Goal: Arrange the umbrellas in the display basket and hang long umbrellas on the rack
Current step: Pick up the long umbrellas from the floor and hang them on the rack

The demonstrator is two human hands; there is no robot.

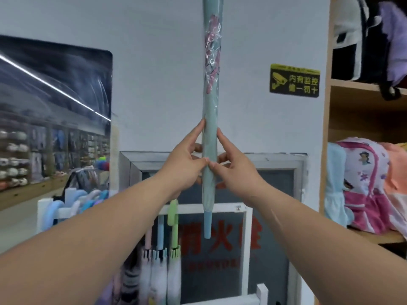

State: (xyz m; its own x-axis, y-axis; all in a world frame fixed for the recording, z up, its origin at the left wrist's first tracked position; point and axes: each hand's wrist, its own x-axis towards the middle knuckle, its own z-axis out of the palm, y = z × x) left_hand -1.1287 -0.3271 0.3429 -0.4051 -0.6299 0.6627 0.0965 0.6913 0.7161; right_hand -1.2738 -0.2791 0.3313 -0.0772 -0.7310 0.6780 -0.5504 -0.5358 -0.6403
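Bare forearms up from both lower corners, meeting mid-frame on a pale teal long umbrella [209, 133] — furled, in clear wrap, upright against the white wall, pink flower print higher up, top out of frame, blue end piece [207, 225] pointing down. Left hand [187, 167] on its left side: forefinger straight along the cloth, thumb pressing the front, other fingers curled behind. Right hand [236, 172] mirroring that, thumb tips nearly touching — both pinching the umbrella. Below left, white rack [43, 208] hung with pastel hooked handles; green-handled umbrella [173, 216] just under the left wrist. Yellow sign [295, 80] to the right, backpacks [363, 183] on wooden shelves.
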